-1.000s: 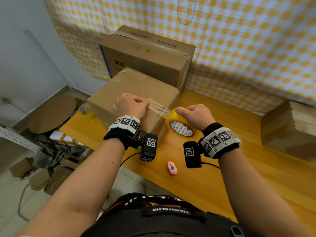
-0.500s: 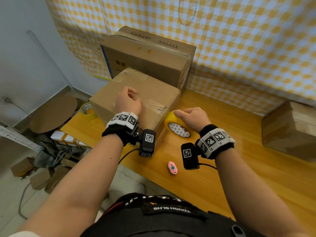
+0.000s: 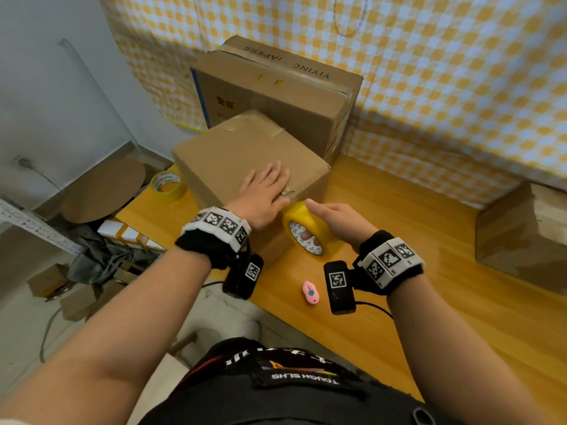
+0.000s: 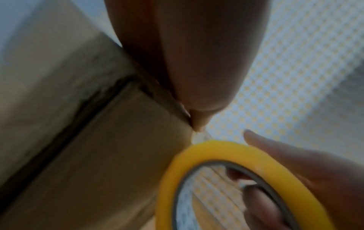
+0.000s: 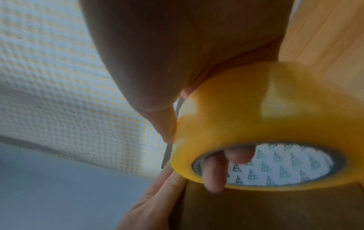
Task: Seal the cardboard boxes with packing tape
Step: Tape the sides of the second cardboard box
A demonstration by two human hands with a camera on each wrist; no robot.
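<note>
A small brown cardboard box (image 3: 233, 154) stands at the left end of the wooden table (image 3: 429, 240). My left hand (image 3: 265, 191) lies flat on its top near the right edge, fingers straight, pressing a strip of clear tape (image 3: 287, 191). My right hand (image 3: 340, 216) grips a yellow roll of packing tape (image 3: 305, 231) beside the box's near right corner, fingers through its core and thumb on the rim. The roll (image 5: 256, 124) fills the right wrist view. In the left wrist view the roll (image 4: 226, 179) sits just below the box edge (image 4: 118, 140).
A bigger printed cardboard box (image 3: 276, 96) stands behind the small one against a yellow checked curtain. Another box (image 3: 521, 237) sits at the table's right. A pink cutter (image 3: 310, 292) lies near the front edge. A second tape roll (image 3: 167, 187) lies left of the small box.
My left hand has opened flat and slid toward the box's right edge over the tape. The roll in my right hand has dropped closer to the box corner.
</note>
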